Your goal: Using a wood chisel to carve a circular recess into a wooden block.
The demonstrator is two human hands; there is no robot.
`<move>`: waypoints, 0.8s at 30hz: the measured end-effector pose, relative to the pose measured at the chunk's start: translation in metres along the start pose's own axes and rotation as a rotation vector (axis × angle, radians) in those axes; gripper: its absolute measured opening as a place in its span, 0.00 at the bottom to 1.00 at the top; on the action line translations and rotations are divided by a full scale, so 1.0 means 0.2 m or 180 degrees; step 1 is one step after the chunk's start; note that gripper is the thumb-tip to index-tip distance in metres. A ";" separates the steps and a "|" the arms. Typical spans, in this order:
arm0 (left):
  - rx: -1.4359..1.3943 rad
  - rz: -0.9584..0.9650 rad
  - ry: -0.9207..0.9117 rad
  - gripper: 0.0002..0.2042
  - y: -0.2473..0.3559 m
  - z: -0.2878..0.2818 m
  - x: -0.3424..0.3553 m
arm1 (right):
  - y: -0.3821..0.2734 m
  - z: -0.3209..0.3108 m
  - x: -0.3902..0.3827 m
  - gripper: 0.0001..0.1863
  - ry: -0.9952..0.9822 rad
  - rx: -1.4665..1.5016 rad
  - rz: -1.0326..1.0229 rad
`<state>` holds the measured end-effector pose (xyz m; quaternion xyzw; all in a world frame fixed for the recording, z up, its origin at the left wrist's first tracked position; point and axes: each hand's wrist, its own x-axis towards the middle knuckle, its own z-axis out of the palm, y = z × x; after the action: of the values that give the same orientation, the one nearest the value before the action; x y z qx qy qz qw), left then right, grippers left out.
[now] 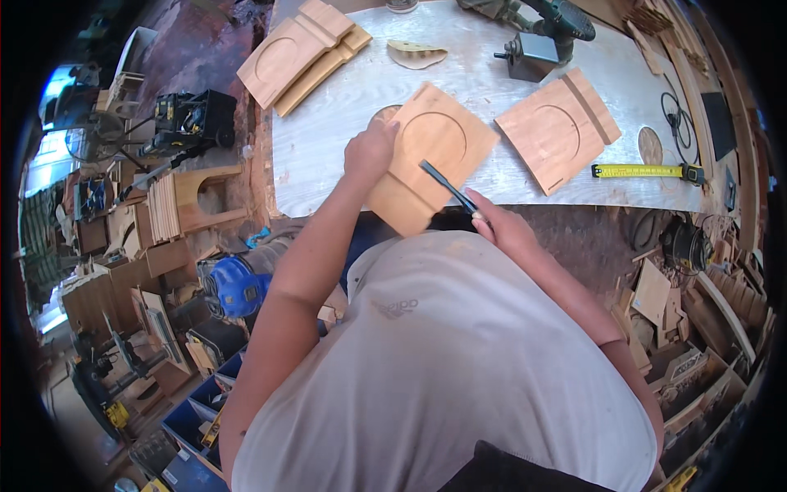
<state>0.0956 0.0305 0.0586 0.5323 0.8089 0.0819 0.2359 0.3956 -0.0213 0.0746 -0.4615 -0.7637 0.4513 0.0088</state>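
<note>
My left hand (371, 153) grips the left edge of a light wooden board (437, 135) with a shallow round recess and a groove across its near part. The board's near corner reaches past the table's front edge, close to my shirt. In my right hand (507, 230) is a chisel (445, 182), its fingers closed round the handle. The dark blade lies over the board, between the round recess and the groove; whether it touches the wood I cannot tell. To the right lies a similar wooden board (548, 131) with a recess and groove.
More grooved boards (287, 57) lie overlapped at the table's far left. A curled sanding disc (416, 54), a power tool (541, 51), an extended yellow tape measure (643, 171) and a flat round disc (650, 145) are on the light table (328, 184). Wood offcuts (656, 299) crowd the lower right.
</note>
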 end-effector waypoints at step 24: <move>-0.1107 0.0533 -0.0267 0.21 -0.21 0.06 -0.02 | 0.03 -0.14 0.13 0.25 -0.0033 -0.0608 -0.0683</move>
<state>0.0677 0.0087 0.0327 0.5519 0.7249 0.2175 0.3502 0.3972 0.0180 0.0766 -0.3736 -0.8482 0.3754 0.0091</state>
